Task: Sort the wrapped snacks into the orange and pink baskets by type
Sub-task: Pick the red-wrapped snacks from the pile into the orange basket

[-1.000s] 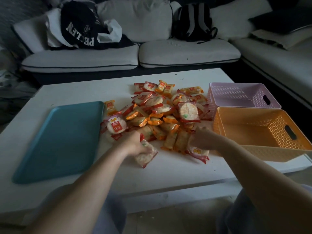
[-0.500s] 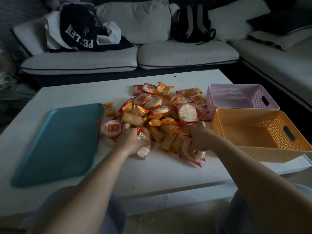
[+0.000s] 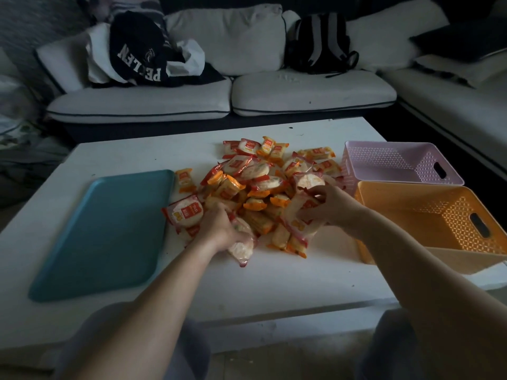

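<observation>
A heap of several wrapped snacks (image 3: 263, 185), red-edged round crackers and orange-edged small packs, lies mid-table. My left hand (image 3: 219, 226) rests at the heap's near left edge, closed on a round cracker pack (image 3: 241, 246). On the heap's right side, my right hand (image 3: 333, 205) grips red-edged round cracker packs (image 3: 307, 229), its fingers reaching onto another round pack (image 3: 310, 182). The pink basket (image 3: 397, 163) stands far right, with the orange basket (image 3: 439, 215) just in front of it. No snacks show inside either basket.
A teal tray (image 3: 104, 229) lies left of the heap on the white table (image 3: 274, 283). Behind the table is a white sofa (image 3: 247, 91) with a dark garment (image 3: 137, 56) and a black backpack (image 3: 321, 42). My knees show below the table's front edge.
Both hands have moved further into the heap. The right hand lifted its packs up and back toward the round pack beside the baskets; the left hand drew its pack closer to the pile.
</observation>
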`<state>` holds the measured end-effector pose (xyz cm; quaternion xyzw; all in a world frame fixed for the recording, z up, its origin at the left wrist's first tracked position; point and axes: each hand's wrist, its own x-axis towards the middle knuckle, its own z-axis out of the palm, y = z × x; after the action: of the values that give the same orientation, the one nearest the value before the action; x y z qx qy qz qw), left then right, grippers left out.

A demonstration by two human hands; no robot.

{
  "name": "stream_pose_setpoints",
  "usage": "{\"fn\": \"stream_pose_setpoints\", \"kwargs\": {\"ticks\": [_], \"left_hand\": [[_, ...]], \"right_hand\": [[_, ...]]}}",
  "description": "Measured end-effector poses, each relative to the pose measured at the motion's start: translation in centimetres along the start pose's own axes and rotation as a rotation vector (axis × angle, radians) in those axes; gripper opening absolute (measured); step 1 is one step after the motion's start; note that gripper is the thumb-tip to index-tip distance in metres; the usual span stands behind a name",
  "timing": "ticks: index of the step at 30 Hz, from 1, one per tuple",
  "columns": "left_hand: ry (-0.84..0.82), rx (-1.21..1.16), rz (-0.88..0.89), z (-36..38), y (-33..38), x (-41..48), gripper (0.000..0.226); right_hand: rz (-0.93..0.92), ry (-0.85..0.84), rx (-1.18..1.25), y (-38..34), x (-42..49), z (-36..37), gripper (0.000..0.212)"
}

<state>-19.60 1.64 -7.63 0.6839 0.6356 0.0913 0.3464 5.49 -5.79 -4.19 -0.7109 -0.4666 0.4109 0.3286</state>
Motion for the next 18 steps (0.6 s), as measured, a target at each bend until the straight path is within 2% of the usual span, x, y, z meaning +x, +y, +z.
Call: {"fn": "stream_pose_setpoints", "kwargs": {"ticks": [2, 5, 7, 9, 11, 14, 16, 18], "left_hand": [[-0.019, -0.104, -0.042, -0.4, 0.0, -0.3, 0.102], [0.054, -0.278, -0.068, -1.0, 0.5, -1.1, 0.066], [0.101, -0.562, -0.080, -0.9, 1.7, -2.1, 0.044], [0.030, -0.946, -0.118, -0.8, 3.4, -2.9, 0.040], [-0.091, -1.157, -0.111, -0.7, 4.8, -3.1, 0.049], [-0.187, -1.004, 0.028, -0.1, 6.1, -2.3, 0.074], [-0.130, -0.924, 0.051, 0.5, 6.3, -1.3, 0.087], [-0.066, -0.954, 0.032, 0.6, 6.2, -0.2, 0.077]], "right_hand": [[0.044, -0.103, 0.229, -0.5, -0.3, 1.0, 0.055], [0.067, -0.299, 0.603, -1.5, -1.2, 3.1, 0.049], [0.048, -0.283, 0.724, -2.0, -1.3, 4.6, 0.051], [0.034, -0.176, 0.798, -2.7, -0.9, 5.1, 0.058], [-0.006, -0.068, 0.728, -3.1, -0.4, 4.8, 0.052], [-0.092, -0.042, 0.439, -3.2, 0.3, 4.0, 0.028], [-0.088, -0.040, 0.326, -3.2, 1.2, 3.1, 0.035], [-0.048, 0.107, 0.237, -2.3, 3.1, 1.5, 0.046]]}}
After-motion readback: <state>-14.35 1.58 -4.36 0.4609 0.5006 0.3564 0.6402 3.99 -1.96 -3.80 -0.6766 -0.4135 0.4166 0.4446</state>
